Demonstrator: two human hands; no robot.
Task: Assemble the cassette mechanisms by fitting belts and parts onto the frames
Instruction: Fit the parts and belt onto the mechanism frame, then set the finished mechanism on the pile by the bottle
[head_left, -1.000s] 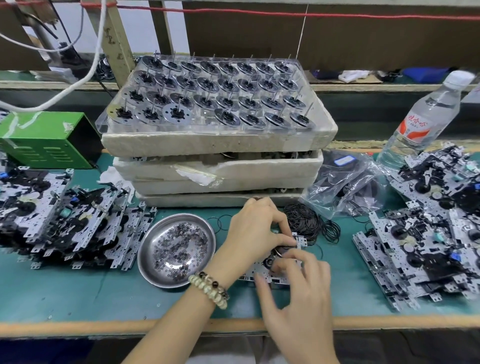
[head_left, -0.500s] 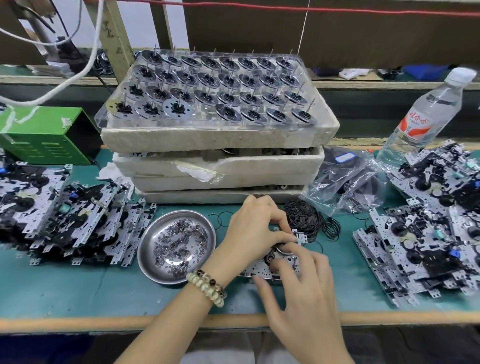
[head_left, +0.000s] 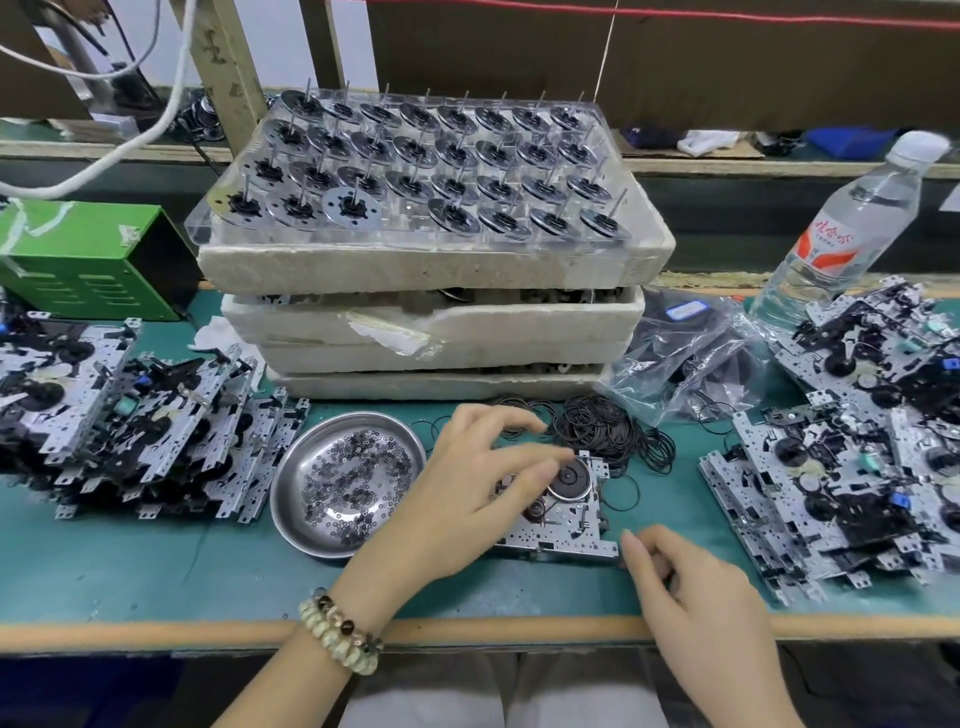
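Spreading left hand (head_left: 467, 483) loosely over frame (head_left: 566, 525), fingers apart, gripping nothing. Curling right hand (head_left: 696, 592) loosely, empty, just beside frame's near right corner. Working with frame lying flat near middle of desk (head_left: 156, 571) front edge, belts (head_left: 597, 431) heaped just behind, dish (head_left: 293, 467) of washers (head_left: 353, 478) sitting just left.

Bench (head_left: 156, 582), front edge: bare strip of mat, broadest toward the left. Back edge: stacked foam trays (head_left: 431, 317) block the middle. Left frame pile (head_left: 130, 415) and right frame pile (head_left: 841, 483) wall the sides (steel dish (head_left: 291, 499) and loose belts (head_left: 597, 431) crowd between).
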